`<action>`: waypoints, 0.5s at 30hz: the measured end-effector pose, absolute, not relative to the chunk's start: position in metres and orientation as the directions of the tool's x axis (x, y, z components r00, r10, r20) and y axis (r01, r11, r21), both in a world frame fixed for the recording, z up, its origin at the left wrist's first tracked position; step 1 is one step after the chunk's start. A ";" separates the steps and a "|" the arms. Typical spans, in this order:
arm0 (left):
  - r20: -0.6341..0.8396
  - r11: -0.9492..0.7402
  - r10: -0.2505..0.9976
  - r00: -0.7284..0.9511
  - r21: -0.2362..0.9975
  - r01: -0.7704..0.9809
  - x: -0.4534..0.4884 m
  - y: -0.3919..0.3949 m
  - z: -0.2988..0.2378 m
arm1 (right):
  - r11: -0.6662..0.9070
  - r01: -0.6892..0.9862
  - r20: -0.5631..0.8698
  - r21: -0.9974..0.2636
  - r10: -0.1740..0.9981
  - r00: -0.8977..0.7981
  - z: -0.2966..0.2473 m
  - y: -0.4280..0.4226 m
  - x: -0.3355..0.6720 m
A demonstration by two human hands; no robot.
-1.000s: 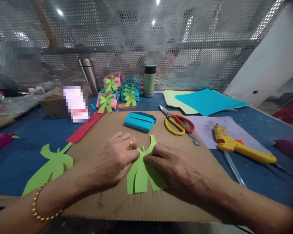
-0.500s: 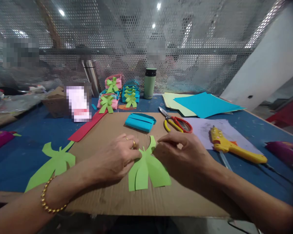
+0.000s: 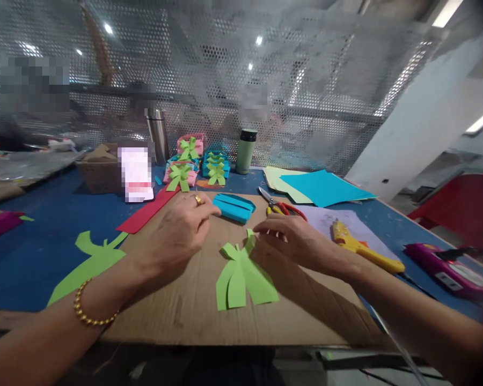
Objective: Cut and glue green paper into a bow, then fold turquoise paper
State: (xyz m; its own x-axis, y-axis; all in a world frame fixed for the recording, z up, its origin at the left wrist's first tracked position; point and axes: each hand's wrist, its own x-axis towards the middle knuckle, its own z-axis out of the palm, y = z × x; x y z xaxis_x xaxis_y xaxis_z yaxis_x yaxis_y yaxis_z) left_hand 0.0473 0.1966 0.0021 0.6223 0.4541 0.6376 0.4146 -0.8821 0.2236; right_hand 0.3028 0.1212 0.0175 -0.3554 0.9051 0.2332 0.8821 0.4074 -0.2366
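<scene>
My left hand (image 3: 187, 222) is above the cardboard, palm down and fingers loosely bent, with nothing visible in it. Its index fingertip reaches the left end of a folded blue paper piece (image 3: 235, 209); whether it touches cannot be told. My right hand (image 3: 295, 236) hovers with curled, slightly parted fingers beside the upper right strip of a green paper cutout (image 3: 236, 284). This bow-like cutout lies flat, with two short upper ends and broad lower tails. Behind my left forearm, a second green cutout (image 3: 92, 265) is partly hidden.
Scissors (image 3: 270, 199), a yellow glue gun (image 3: 362, 249) and blue sheets (image 3: 326, 186) lie to the right. A red strip (image 3: 147, 212) and a phone (image 3: 136, 174) are left. Small paper bags with green bows (image 3: 180, 176) and a green tumbler (image 3: 246, 153) stand behind the cardboard (image 3: 177, 311).
My left hand has left the green cutout and moved up toward the blue piece, uncovering the cutout's upper left end. My right hand's fingers have loosened slightly. The camera view has shifted.
</scene>
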 end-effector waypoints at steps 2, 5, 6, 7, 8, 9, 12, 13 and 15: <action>0.613 -0.893 0.447 0.652 0.264 0.364 0.048 0.198 0.002 | 0.479 0.840 0.210 -0.256 0.875 -0.435 0.024 0.120 0.301; 0.556 -0.928 0.369 0.745 0.264 0.263 0.053 0.192 -0.003 | 0.485 0.831 0.222 -0.273 0.872 -0.436 0.037 0.110 0.311; 0.550 -0.938 0.341 0.762 0.250 0.239 0.055 0.189 -0.005 | 0.462 0.848 0.244 -0.259 0.881 -0.405 0.041 0.104 0.319; 0.548 -0.944 0.325 0.771 0.239 0.228 0.056 0.187 -0.006 | 0.422 0.875 0.271 -0.237 0.894 -0.357 0.045 0.097 0.329; 0.550 -0.946 0.321 0.771 0.232 0.228 0.057 0.185 -0.008 | 0.366 0.907 0.298 -0.207 0.907 -0.298 0.047 0.090 0.342; 0.554 -0.944 0.327 0.766 0.231 0.236 0.058 0.184 -0.009 | 0.297 0.940 0.324 -0.171 0.917 -0.230 0.048 0.081 0.357; 0.562 -0.931 0.365 0.742 0.240 0.275 0.057 0.187 -0.009 | 0.064 0.998 0.380 -0.014 0.923 -0.054 0.036 0.055 0.407; 0.559 -0.928 0.372 0.741 0.244 0.282 0.057 0.189 -0.009 | 0.002 0.999 0.396 0.043 0.918 -0.019 0.028 0.047 0.422; 0.537 -0.924 0.380 0.753 0.256 0.284 0.059 0.193 -0.009 | -0.032 0.994 0.418 0.102 0.908 -0.014 0.008 0.036 0.445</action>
State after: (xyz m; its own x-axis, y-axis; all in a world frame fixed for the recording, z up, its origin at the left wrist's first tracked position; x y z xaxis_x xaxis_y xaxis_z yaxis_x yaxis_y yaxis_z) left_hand 0.0592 0.1928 -0.0087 0.7530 0.3799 0.5373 0.2837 -0.9241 0.2558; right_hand 0.4449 0.0355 0.0080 -0.0139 0.9084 0.4179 0.9943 -0.0318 0.1022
